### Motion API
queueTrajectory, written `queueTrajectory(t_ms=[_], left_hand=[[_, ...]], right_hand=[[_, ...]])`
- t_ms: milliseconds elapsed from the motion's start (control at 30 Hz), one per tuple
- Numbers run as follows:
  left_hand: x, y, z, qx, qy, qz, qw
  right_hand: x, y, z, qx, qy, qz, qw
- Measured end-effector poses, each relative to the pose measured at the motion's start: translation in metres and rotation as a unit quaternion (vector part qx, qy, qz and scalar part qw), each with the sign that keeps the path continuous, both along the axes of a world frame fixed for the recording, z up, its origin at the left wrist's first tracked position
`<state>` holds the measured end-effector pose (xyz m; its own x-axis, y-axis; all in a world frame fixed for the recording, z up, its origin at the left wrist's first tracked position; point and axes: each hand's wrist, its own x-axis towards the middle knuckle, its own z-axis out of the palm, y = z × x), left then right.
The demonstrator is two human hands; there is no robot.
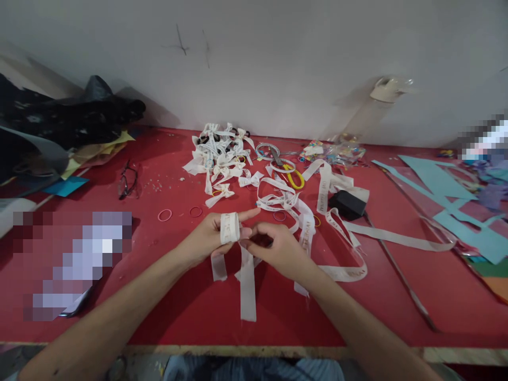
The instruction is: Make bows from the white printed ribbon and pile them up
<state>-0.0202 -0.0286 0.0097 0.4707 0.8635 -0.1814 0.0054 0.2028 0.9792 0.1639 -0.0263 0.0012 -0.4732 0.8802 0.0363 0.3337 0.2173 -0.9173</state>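
White printed ribbon (229, 228) is wrapped round the fingers of my left hand (204, 238), whose index finger points out to the right. One tail of the ribbon hangs below that hand. My right hand (278, 246) pinches the ribbon at the left fingertips, and a longer end (248, 288) drops from there over the red table. Just beyond the hands lie loose lengths of printed ribbon (307, 225), partly hidden by the right hand. A heap of finished white bows (222, 153) sits farther back.
Yellow-handled scissors (293, 177) lie behind the hands. Glasses (127, 181) and a blurred phone-like object (85, 270) are at left. A black block (348, 205), a thin rod (405, 286) and light blue sheets (440, 180) lie at right. Hair bands (164, 215) are scattered around.
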Motion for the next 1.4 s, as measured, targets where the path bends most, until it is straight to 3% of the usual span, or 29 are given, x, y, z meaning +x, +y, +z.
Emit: queueTrajectory(t_ms=[167,367,500,600,700,800,967,1033,1200,1400], left_hand=[[0.002,0.003,-0.005,0.078,0.145,0.042,0.985],[0.006,0.005,-0.004,0.167,0.177,0.129,0.961],[0.008,0.003,-0.002,0.128,0.11,0.151,0.974],[0.012,0.001,-0.004,0.054,0.01,0.171,0.984],[0.019,-0.002,-0.003,-0.046,-0.095,0.229,0.968],[0.028,-0.004,0.002,-0.095,-0.155,0.282,0.942],[0.035,-0.008,0.007,-0.109,-0.213,0.245,0.94],[0.035,-0.008,0.008,-0.121,-0.216,0.228,0.942],[0.033,-0.007,0.013,-0.123,-0.231,0.224,0.939],[0.032,-0.008,0.011,-0.098,-0.246,0.219,0.939]], right_hand=[[-0.001,-0.003,0.0,-0.048,0.018,0.016,0.999],[-0.006,-0.004,0.002,-0.057,0.033,0.024,0.998],[-0.007,-0.004,0.002,-0.059,0.032,0.027,0.997],[-0.008,-0.005,0.002,-0.017,0.041,0.021,0.999],[-0.013,-0.009,0.002,0.062,0.046,-0.019,0.997],[-0.021,-0.015,0.002,0.149,0.024,-0.075,0.986],[-0.031,-0.023,0.001,0.26,-0.017,-0.068,0.963],[-0.033,-0.024,0.001,0.227,0.009,-0.052,0.973],[-0.033,-0.023,0.006,0.035,0.11,-0.03,0.993],[-0.03,-0.021,0.008,0.045,0.119,0.007,0.992]])
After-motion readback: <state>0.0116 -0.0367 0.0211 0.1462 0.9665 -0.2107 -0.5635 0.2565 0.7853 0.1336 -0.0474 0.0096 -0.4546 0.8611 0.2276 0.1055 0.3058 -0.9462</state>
